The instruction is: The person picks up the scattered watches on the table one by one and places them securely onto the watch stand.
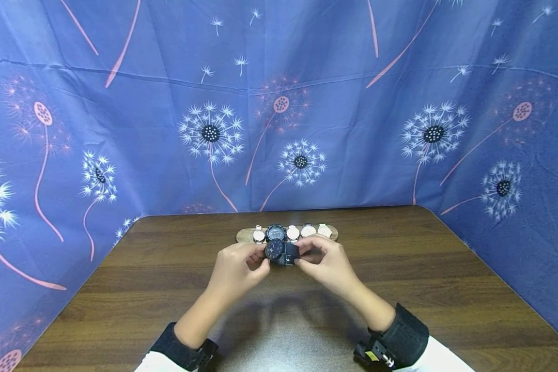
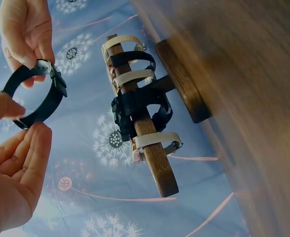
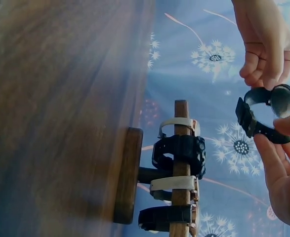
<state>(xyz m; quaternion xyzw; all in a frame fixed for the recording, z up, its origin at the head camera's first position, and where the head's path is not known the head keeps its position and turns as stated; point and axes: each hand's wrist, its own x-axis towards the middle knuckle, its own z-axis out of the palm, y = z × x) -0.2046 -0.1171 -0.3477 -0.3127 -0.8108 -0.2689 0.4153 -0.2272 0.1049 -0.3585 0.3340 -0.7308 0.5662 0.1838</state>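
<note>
A black wristwatch (image 1: 274, 249) with a round dark dial hangs in the air between both hands, in front of a wooden watch stand (image 1: 244, 235). Its strap forms a closed loop, with a buckle (image 2: 57, 81) on one side in the left wrist view. My left hand (image 1: 236, 266) pinches the watch by its dial end, thumb below. On the opposite side, my right hand (image 1: 329, 262) pinches the strap between thumb and fingers. Several watches sit on the stand's bar behind, among them a large black one (image 3: 179, 153) and some with pale straps (image 3: 172, 183).
The stand's wooden base (image 2: 184, 81) rests on a brown wooden table (image 1: 167, 289). Behind and to both sides hangs a blue cloth (image 1: 353, 119) printed with dandelions.
</note>
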